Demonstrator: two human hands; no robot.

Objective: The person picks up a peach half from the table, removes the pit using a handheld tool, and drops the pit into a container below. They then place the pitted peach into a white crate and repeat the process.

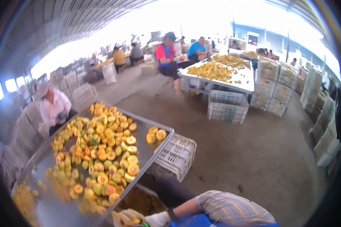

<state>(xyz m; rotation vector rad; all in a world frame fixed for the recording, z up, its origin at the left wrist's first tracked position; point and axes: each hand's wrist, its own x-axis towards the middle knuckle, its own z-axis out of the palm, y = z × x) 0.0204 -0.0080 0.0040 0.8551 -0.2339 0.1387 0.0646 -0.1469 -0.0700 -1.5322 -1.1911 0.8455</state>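
Note:
At the bottom edge, my right hand (157, 219) wears a white glove with a dark band at the wrist. Its fingers look closed, and a bit of green shows beside them; what they grip is cut off by the frame. Against it lie the bent, yellow-stained glove fingers of my left hand (125, 217), and whatever they hold is hidden. Both are beside the near edge of a metal table (146, 133). Heaped on that table are halved yellow-orange fruits (102, 151), several showing a round hollow in the cut face.
Under the table edge stands a white plastic crate (175, 157), near a container of brown matter (142, 202). A person in a pink top (56, 106) sits across the table. Behind are another fruit-laden table (219, 72), a grey crate (227, 108) and stacked crates (278, 85).

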